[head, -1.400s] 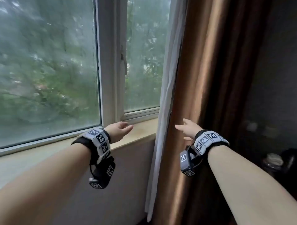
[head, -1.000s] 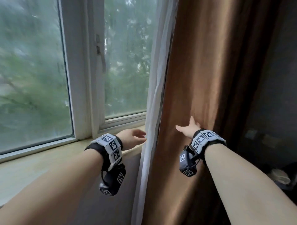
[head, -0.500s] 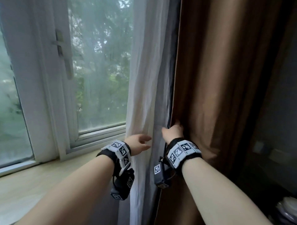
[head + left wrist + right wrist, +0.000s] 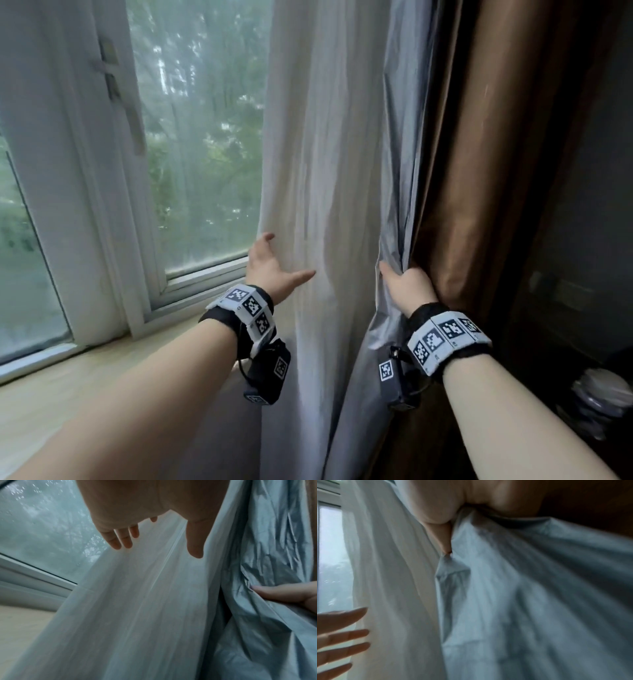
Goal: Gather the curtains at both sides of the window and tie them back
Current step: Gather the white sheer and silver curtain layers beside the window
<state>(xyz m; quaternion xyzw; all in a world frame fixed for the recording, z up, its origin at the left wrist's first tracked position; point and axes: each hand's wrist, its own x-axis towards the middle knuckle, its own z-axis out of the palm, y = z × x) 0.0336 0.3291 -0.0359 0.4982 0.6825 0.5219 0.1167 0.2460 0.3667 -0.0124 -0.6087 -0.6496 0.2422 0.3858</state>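
Observation:
A sheer white curtain (image 4: 318, 171) hangs at the right side of the window, with a brown curtain (image 4: 479, 171) and its grey lining (image 4: 400, 171) beside it. My left hand (image 4: 274, 270) is spread, fingers straight at the sheer's left edge (image 4: 137, 588), thumb (image 4: 195, 543) in front of the cloth. The fingers (image 4: 342, 635) show pale beside the sheer (image 4: 388, 574). My right hand (image 4: 407, 287) grips the brown curtain's edge, fingers curled into the bunched grey lining (image 4: 522, 601). Its thumb (image 4: 278, 595) presses the lining (image 4: 267, 547).
A white window frame (image 4: 85, 205) with a handle (image 4: 118, 92) stands left, above a pale sill (image 4: 68, 394). Dark furniture with a round object (image 4: 603, 397) sits at the far right, close to my right arm.
The view has swung right and closer to the curtains. My left hand rose from the sill to the sheer's edge. My right hand kept its hold and pulled the brown curtain's edge rightward, baring the lining.

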